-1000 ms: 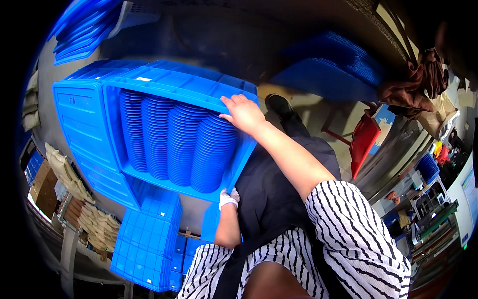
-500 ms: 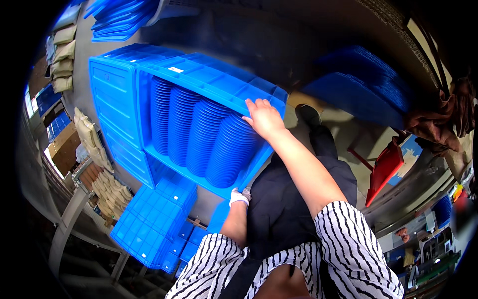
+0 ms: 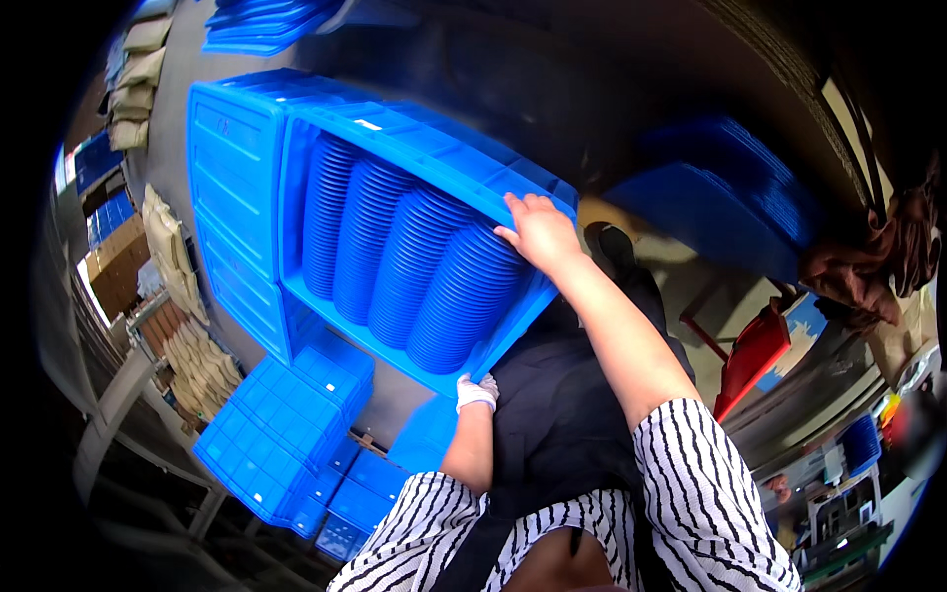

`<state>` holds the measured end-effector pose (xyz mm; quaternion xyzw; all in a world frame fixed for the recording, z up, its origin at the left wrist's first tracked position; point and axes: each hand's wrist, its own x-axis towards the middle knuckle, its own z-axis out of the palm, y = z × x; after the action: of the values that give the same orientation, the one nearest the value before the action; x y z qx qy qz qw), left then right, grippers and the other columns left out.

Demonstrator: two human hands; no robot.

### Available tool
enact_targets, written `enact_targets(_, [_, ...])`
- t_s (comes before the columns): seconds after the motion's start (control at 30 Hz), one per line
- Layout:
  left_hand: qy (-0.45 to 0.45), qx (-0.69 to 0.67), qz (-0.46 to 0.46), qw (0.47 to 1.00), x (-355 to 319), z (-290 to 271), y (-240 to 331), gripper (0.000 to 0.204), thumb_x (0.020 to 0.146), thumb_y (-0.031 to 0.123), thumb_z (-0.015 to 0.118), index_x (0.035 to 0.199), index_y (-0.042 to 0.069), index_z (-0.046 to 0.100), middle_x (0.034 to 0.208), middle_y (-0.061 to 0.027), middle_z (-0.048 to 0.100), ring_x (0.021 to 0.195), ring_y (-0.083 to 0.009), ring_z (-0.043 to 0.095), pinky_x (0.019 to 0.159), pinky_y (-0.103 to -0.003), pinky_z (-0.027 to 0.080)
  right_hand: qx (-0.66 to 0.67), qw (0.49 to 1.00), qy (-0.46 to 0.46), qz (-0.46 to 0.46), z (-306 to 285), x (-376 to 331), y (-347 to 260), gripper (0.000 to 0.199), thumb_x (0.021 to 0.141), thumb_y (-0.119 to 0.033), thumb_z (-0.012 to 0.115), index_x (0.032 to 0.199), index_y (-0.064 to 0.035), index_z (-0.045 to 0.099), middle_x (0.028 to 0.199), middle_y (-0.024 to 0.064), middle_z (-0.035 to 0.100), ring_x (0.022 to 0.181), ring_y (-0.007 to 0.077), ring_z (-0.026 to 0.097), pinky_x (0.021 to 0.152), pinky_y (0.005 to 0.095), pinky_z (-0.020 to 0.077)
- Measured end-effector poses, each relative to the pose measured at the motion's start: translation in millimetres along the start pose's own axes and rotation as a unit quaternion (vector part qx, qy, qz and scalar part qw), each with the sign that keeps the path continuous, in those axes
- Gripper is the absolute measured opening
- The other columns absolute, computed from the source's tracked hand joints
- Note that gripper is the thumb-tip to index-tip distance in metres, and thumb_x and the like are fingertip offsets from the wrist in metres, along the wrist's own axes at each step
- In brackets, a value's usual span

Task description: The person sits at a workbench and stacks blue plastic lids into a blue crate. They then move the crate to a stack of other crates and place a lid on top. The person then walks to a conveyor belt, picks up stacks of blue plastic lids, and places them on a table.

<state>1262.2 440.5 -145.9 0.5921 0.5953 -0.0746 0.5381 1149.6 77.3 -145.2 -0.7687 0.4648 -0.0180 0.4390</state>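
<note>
A blue plastic crate stands tilted in front of me, with several side-by-side stacks of nested, ribbed blue round pieces inside. Whether these are bowls or lids I cannot tell. My right hand, bare, is hooked over the crate's right rim, fingers on the top face. At the near lower corner, my left hand in a white glove grips the rim; part of its fingers is hidden. A closed blue box sits against the crate's left side.
Closed blue crates are piled at lower left. Stacked blue sheets lie at right, near a red chair-like object. Beige sacks line the left side. More blue lids or trays are at the top.
The whole view has turned slightly, with the crate's left end higher in the picture and its right end a little lower. Both hands have kept their hold on the crate.
</note>
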Motion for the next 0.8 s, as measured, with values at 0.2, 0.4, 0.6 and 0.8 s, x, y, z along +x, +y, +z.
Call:
enact_targets(0.2, [-0.097,0.009,-0.037,0.995,-13,3,0,0.026,0.085,0.009,0.048,0.106,-0.004,0.053,0.113,-0.0185,0.058,0.102,-0.0354,0.058,0.086,-0.047,0.052,-0.009,1.000,0.001,0.008,0,3,5,0.056,0.081,-0.040,0.063,0.123,-0.0045,0.052,0.103,0.0144,0.059,0.100,0.0300,0.057,0.084,0.0389,0.0481])
enact_targets(0.4, [-0.128,0.031,-0.067,0.989,-9,-3,4,0.029,0.088,0.010,0.044,0.114,-0.001,0.049,0.120,-0.0171,0.054,0.109,-0.0352,0.054,0.091,-0.050,0.048,-0.038,0.999,0.003,-0.005,0,5,1,0.052,0.083,-0.037,0.061,0.122,-0.0041,0.052,0.104,0.0148,0.060,0.099,0.0306,0.057,0.084,0.0383,0.0481])
enact_targets(0.6, [-0.195,0.024,-0.089,0.977,-10,-6,-2,0.034,0.095,0.021,0.038,0.121,0.001,0.045,0.128,-0.0145,0.050,0.114,-0.0322,0.051,0.097,-0.049,0.044,-0.067,0.997,0.019,-0.018,3,6,-1,0.049,0.083,-0.037,0.062,0.121,-0.0074,0.052,0.103,0.0123,0.061,0.096,0.0293,0.059,0.082,0.0385,0.0490])
enact_targets(0.8, [-0.319,0.116,-0.330,0.881,11,-42,27,0.065,0.094,0.042,0.035,0.140,-0.002,0.023,0.145,-0.0156,0.028,0.136,-0.0298,0.023,0.114,-0.035,0.016,-0.183,0.974,-0.088,0.096,-14,-13,-27,0.080,0.082,-0.053,0.056,0.145,-0.0298,0.013,0.146,0.0090,0.028,0.129,0.0332,0.033,0.097,0.0555,0.0361])
